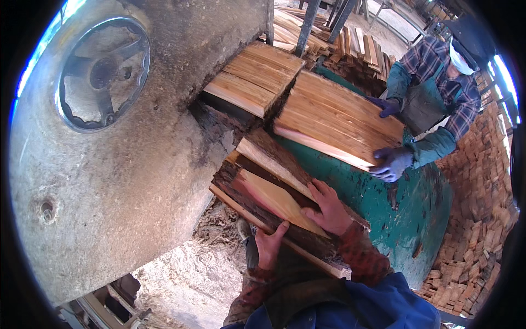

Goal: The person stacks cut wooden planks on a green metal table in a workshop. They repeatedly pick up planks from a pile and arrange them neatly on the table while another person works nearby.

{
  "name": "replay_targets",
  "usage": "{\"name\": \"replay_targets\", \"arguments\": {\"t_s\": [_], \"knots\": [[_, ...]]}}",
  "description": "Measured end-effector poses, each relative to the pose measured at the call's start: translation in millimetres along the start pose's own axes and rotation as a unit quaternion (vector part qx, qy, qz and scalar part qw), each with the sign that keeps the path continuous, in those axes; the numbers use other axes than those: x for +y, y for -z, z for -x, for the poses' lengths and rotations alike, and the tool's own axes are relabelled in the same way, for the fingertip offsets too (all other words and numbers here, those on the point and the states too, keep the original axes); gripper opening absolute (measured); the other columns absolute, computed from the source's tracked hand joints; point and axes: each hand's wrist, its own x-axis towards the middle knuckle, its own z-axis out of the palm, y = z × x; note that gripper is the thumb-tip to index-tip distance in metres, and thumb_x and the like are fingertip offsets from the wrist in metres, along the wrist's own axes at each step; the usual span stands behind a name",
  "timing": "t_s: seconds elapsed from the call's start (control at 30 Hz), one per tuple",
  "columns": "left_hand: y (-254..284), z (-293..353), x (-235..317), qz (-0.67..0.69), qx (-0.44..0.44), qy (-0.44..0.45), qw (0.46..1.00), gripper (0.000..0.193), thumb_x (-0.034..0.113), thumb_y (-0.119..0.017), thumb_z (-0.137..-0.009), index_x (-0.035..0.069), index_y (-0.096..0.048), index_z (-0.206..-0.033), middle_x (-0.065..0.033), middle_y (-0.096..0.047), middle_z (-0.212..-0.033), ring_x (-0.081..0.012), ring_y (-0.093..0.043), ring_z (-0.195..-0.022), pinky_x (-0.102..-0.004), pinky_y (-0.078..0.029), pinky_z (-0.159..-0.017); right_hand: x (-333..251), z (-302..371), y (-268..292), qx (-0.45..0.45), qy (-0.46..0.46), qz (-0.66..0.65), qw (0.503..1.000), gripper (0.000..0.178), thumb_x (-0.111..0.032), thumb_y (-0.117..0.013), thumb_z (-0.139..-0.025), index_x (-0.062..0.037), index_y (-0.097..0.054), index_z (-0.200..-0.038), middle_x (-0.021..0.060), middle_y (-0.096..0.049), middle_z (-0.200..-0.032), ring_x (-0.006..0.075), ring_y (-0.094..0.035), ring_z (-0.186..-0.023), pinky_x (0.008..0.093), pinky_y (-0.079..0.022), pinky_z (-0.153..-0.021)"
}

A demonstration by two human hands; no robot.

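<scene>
Several rough-edged wooden boards (271, 197) with dark bark lie in front of me, slanting down to the right. My left hand (268, 245) grips their near edge, thumb on top and the other fingers mostly hidden. My right hand (331, 211) is bent over the boards from above, with thumb and fingertips against the wood. Beyond, a flat stack of sawn boards (334, 118) lies between the gloved hands of a co-worker (438, 88). Left of that stack, another group of boards (255, 74) rests against the machine.
A large, worn machine housing (181, 38) with a handwheel (104, 74) fills the left. Beneath the boards is a green metal table (405, 219). Piled wood blocks (471, 241) stand at the right, and stacked boards (361, 46) at the back. Sawdust (186, 279) covers the floor below.
</scene>
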Motion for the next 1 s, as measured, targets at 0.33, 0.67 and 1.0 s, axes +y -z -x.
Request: {"name": "replay_targets", "arguments": {"t_s": [0.33,0.67,1.0], "knots": [[0,-2,-6,0.055,-0.01,-0.022,0.998,0.058,0.015,-0.082,-0.077,-0.008,-0.055,-0.122,-0.0131,-0.065,-0.114,-0.0194,-0.061,-0.1,-0.0321,-0.049,-0.091,2,1,-6,0.008,0.011,0.013,1.0,0.087,-0.043,-0.074,-0.076,0.004,-0.038,-0.14,0.0268,-0.036,-0.142,0.044,-0.038,-0.129,0.0479,-0.032,-0.108],[1,-1,-4,0.011,-0.019,0.018,1.0,0.054,0.018,-0.081,-0.079,-0.007,-0.057,-0.12,-0.0114,-0.066,-0.111,-0.0187,-0.061,-0.098,-0.0314,-0.049,-0.089,-7,-5,-12,0.038,-0.01,0.03,0.999,0.091,-0.045,-0.078,-0.072,0.0017,-0.039,-0.139,0.0259,-0.04,-0.137,0.0418,-0.039,-0.127,0.0492,-0.031,-0.105],[-2,7,-1,0.039,-0.004,0.009,0.999,0.054,0.016,-0.082,-0.077,-0.007,-0.057,-0.12,-0.0097,-0.065,-0.112,-0.0172,-0.06,-0.096,-0.0303,-0.049,-0.088,2,5,-15,0.026,-0.004,0.029,0.999,0.099,-0.053,-0.079,-0.068,0.0013,-0.039,-0.139,0.025,-0.037,-0.142,0.0409,-0.037,-0.13,0.049,-0.03,-0.107]]}}
